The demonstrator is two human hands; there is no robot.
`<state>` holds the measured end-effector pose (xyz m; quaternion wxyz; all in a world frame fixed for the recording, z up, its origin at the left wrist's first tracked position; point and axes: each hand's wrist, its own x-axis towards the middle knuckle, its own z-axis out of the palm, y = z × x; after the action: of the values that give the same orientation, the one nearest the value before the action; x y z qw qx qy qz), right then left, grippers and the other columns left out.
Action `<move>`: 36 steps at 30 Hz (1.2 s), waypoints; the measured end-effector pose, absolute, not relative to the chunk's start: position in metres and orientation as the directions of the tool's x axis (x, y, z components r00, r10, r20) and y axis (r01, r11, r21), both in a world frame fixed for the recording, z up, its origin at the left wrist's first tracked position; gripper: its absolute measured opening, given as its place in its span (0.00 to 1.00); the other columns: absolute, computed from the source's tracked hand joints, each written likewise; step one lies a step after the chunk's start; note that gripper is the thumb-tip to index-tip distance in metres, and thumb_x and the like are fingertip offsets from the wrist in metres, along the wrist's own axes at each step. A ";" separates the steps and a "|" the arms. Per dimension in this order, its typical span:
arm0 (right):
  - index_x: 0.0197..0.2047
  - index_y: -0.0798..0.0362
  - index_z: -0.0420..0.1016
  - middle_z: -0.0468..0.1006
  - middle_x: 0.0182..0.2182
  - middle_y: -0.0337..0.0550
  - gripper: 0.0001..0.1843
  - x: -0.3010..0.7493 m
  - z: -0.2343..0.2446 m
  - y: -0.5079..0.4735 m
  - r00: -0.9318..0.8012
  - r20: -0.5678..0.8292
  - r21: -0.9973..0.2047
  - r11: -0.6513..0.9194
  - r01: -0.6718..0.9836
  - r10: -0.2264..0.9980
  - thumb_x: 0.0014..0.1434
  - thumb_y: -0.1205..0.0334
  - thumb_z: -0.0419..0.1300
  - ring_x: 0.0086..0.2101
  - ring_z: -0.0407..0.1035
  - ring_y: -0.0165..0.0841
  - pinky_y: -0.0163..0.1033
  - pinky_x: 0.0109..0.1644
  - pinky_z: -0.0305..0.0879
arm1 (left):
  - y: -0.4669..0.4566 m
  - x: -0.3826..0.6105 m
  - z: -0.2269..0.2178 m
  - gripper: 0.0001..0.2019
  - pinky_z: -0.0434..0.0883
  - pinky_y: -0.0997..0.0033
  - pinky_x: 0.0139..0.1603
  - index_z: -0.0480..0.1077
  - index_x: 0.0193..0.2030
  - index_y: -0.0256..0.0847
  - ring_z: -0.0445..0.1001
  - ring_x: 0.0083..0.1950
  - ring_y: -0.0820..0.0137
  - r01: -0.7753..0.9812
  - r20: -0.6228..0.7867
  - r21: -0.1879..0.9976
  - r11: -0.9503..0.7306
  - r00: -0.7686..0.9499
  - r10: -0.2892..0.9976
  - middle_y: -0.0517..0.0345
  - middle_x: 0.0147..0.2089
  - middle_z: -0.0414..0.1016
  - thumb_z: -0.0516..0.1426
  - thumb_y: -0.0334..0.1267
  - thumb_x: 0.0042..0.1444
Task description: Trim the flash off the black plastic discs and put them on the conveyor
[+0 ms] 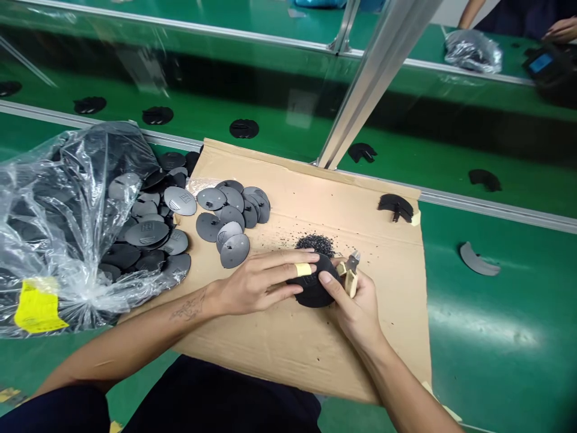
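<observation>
My right hand clamps both the black plastic disc and the diagonal cutters just below the frame's centre; my left hand lies on the disc, thumb hidden, so I can't tell if it pinches. Best to steady the disc, cutters clear of skin

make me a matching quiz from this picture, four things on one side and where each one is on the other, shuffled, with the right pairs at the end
Things:
1. side cutters
2. yellow label
3. pile of black bits
4. black disc

Places:
A. under the fingers of the left hand
B. on the cardboard, just beyond the hands
C. in the right hand, clear of the left
D. on the clear plastic bag

Right pairs: 1-C, 2-D, 3-B, 4-A
</observation>
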<state>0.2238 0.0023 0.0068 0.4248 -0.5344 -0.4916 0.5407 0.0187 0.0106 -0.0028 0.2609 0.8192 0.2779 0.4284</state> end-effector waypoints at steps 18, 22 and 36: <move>0.34 0.50 0.74 0.70 0.25 0.36 0.16 0.222 0.009 0.001 -0.125 -0.068 -0.970 -0.037 0.240 0.990 0.57 0.46 0.66 0.26 0.63 0.30 0.35 0.29 0.64 | 0.006 0.024 -0.006 0.12 0.62 0.76 0.26 0.74 0.46 0.37 0.62 0.26 0.76 0.399 0.357 0.807 -0.435 0.257 0.898 0.64 0.25 0.64 0.60 0.44 0.64; 0.34 0.50 0.74 0.71 0.25 0.37 0.15 0.222 0.010 0.000 -0.129 -0.038 -0.960 -0.001 0.279 0.991 0.59 0.46 0.65 0.26 0.64 0.31 0.35 0.29 0.65 | 0.005 0.024 -0.006 0.12 0.61 0.76 0.26 0.75 0.46 0.38 0.61 0.26 0.76 0.405 0.367 0.801 -0.440 0.248 0.897 0.63 0.25 0.63 0.60 0.44 0.63; 0.42 0.48 0.75 0.79 0.35 0.44 0.09 0.223 0.005 -0.001 -0.255 0.412 -0.820 0.478 0.315 0.875 0.60 0.70 0.63 0.34 0.74 0.35 0.42 0.37 0.70 | 0.009 0.024 0.001 0.09 0.75 0.71 0.39 0.77 0.45 0.37 0.77 0.38 0.70 0.267 0.438 0.813 -0.517 0.303 0.846 0.51 0.38 0.79 0.61 0.40 0.63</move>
<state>0.2229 -0.0005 0.0045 0.4543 -0.4077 -0.7297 0.3082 0.0238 0.0085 0.0008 0.3177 0.7421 0.3752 0.4557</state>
